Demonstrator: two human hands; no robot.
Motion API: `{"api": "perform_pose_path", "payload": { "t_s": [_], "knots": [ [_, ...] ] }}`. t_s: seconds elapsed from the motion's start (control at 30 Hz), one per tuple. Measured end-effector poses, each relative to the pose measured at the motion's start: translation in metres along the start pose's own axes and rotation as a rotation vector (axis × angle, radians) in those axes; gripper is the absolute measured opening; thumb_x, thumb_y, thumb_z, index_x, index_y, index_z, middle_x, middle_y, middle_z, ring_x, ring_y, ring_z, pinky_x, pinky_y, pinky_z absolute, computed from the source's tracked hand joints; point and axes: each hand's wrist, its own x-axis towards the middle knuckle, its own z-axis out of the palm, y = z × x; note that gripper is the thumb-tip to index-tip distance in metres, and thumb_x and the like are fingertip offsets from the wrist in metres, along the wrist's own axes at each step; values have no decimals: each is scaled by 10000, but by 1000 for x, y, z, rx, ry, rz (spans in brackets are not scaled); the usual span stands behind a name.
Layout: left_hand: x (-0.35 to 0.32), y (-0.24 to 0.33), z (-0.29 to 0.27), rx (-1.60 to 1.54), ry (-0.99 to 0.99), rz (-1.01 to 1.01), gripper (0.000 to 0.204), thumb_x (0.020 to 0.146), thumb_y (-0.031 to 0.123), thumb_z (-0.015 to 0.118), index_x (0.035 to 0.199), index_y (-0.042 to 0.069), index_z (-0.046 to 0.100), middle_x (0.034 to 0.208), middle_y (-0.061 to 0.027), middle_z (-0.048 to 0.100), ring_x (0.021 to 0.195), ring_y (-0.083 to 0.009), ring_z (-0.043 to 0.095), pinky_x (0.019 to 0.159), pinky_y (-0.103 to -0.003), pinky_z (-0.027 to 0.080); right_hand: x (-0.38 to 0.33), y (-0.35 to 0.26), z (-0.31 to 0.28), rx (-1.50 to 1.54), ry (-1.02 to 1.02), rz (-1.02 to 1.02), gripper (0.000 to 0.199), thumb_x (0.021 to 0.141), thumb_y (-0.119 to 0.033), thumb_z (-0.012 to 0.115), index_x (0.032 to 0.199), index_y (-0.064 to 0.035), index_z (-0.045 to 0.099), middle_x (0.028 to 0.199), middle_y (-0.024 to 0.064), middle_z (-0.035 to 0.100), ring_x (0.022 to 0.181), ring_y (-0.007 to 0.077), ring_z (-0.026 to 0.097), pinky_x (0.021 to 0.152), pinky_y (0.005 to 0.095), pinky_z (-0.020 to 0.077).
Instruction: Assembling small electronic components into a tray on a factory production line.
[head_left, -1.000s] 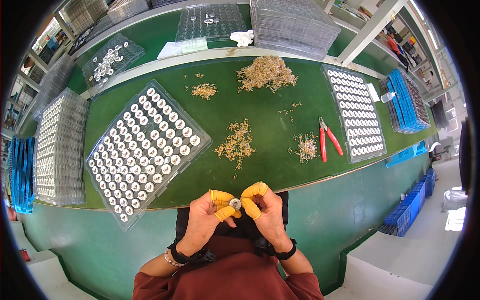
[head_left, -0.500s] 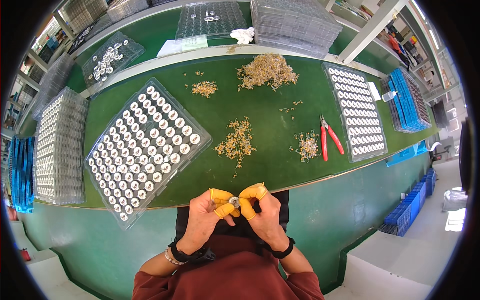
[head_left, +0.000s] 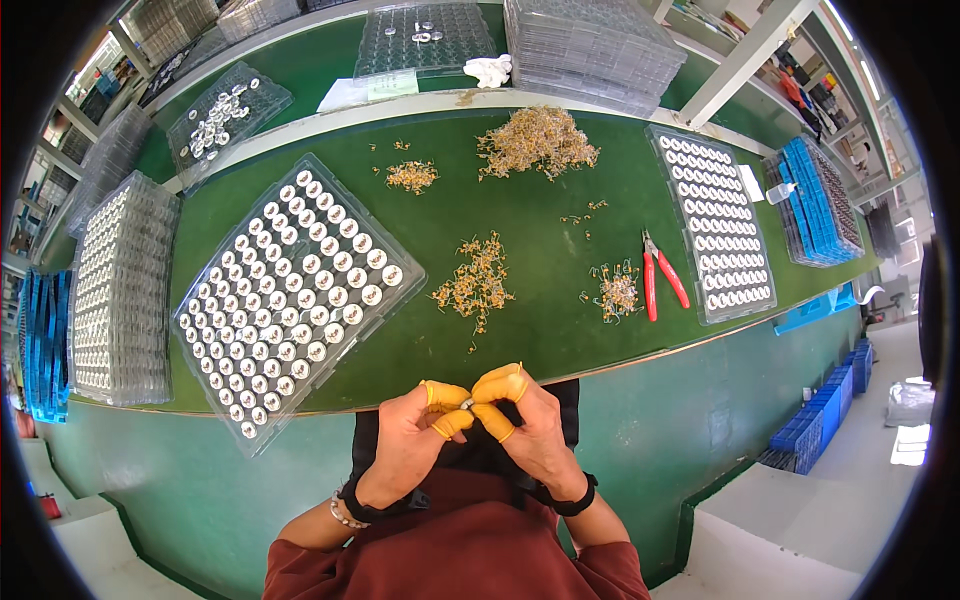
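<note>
1. Small round part (head_left: 466, 404) sits pinched between left hand (head_left: 412, 440) and right hand (head_left: 528, 425) at the table edge (head_left: 620, 368); it may slip from the yellow fingertips (head_left: 500, 384).
2. If dropped, it probably falls to the lap, not onto the tray (head_left: 290, 290).

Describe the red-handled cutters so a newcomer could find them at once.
Start at the green table and go to the long clear tray of white rings on its right side. Just left of that tray lie the cutters, beside a small heap of brass parts; they are the only red thing there.
</note>
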Motion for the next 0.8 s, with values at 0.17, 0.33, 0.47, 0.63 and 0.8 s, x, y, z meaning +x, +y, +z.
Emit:
{"api": "perform_pose_path", "payload": {
  "t_s": [0.17,0.33,0.47,0.63,0.8],
  "knots": [
    [0,-1,0,389,40,252,134,858,-48,670,988,-44,639,907,-69,676,775,-125,670,636,-242,560,-7,7,5,126,26,131,257,822,87,677,1025,-13,555,968,78,609,850,149,618,751,267,526],
    [6,9,-5,15,29,14,124,864,-39,667,986,-42,642,906,-67,671,735,-115,652,602,-237,539,-3,7,10,264,17,245,299,830,96,668,1079,5,531,1020,86,587,891,167,621,783,281,532],
    [8,19,-22,-70,60,-70,107,870,-17,672,974,-35,654,877,-54,652,634,-95,595,527,-223,497,-3,13,8,229,160,172,290,796,23,729,1051,-10,596,961,86,652,815,153,658,731,267,525],
    [22,51,-69,125,236,11,82,857,-36,663,934,-10,680,774,-41,639,541,-84,555,459,-219,462,4,5,-6,-275,210,165,176,812,54,689,964,-16,633,823,86,640,658,180,602,613,289,488],
    [50,95,-139,394,444,135,125,847,-63,635,970,-47,625,761,-88,649,534,-99,569,420,-230,453,9,23,1,-296,184,128,148,808,65,679,933,-1,635,802,106,633,646,220,601,595,309,482]
  ]
}}
